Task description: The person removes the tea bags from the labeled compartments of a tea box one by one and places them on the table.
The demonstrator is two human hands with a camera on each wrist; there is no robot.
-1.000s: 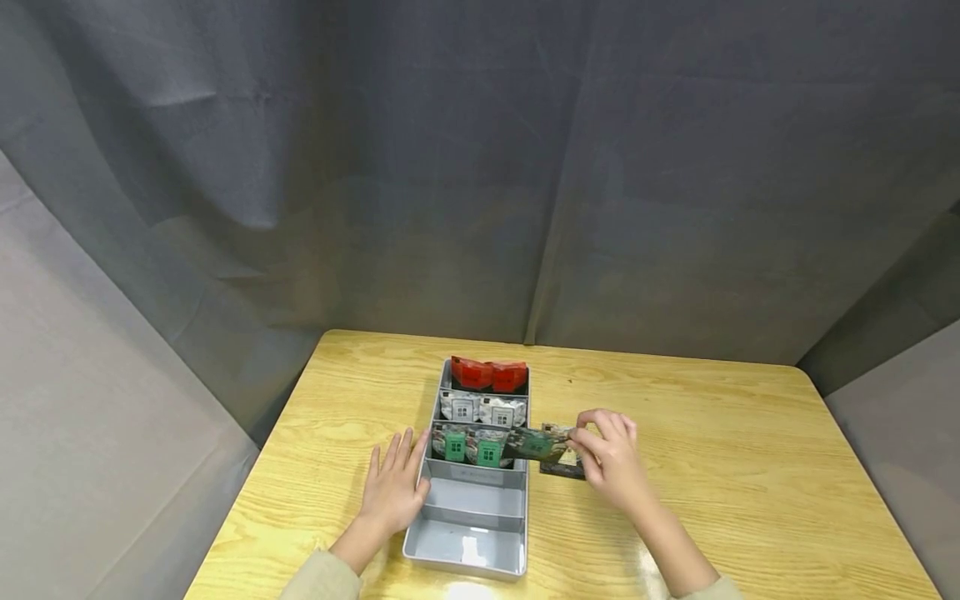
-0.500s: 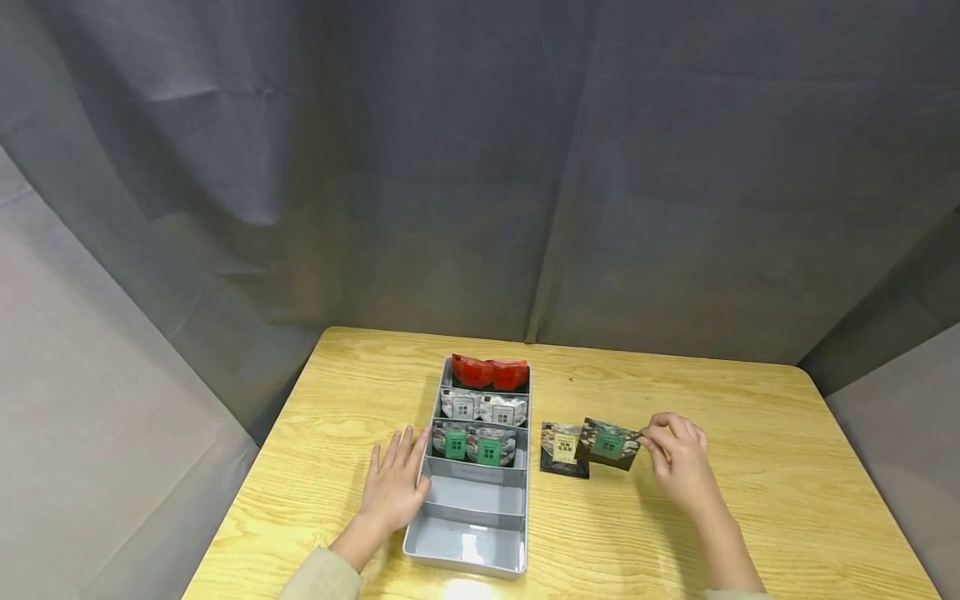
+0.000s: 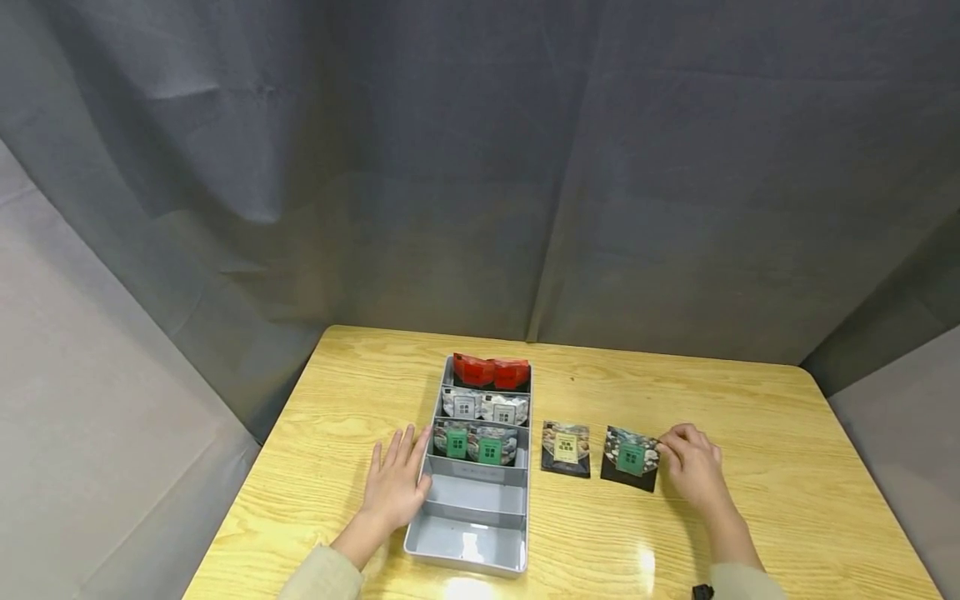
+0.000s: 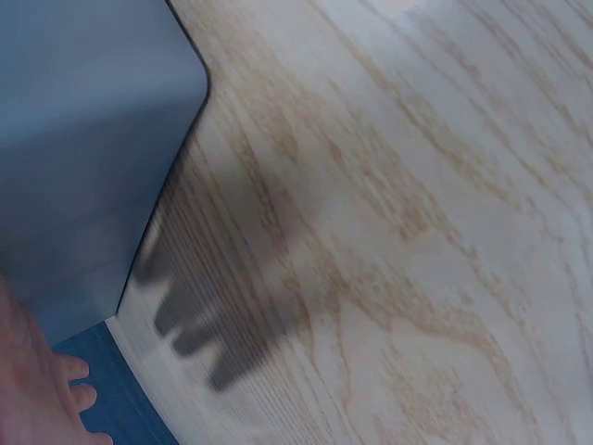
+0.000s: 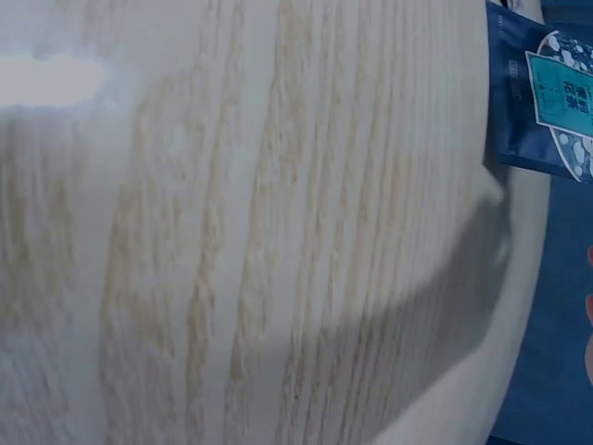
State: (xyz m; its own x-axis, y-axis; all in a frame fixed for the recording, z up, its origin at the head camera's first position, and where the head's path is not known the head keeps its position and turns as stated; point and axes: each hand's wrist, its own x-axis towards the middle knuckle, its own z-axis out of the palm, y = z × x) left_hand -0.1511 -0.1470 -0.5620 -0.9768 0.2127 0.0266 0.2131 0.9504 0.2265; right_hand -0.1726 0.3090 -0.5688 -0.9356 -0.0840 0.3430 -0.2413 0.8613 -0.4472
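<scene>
My right hand [image 3: 693,467] pinches the right edge of a dark sachet with a green label [image 3: 632,457], low over the table; the right wrist view shows part of this green-label sachet [image 5: 556,93] at the upper right. To its left a sachet with a yellow label [image 3: 566,448] lies flat. With fingers spread straight, my left hand [image 3: 393,483] rests against the left side of a grey divided tray [image 3: 467,563]. Inside the tray stand red sachets [image 3: 491,374], white sachets [image 3: 483,407] and green-label sachets [image 3: 475,443], in pairs, one row per compartment.
The tray's two nearest compartments hold nothing. All of this is on a wood-grain table [image 3: 787,483], backed by a dark grey curtain [image 3: 435,183].
My right hand has carried the green-label sachet rightward from beside the tray, past the yellow-label one, then lowered it toward the table. My left hand stays in place.
</scene>
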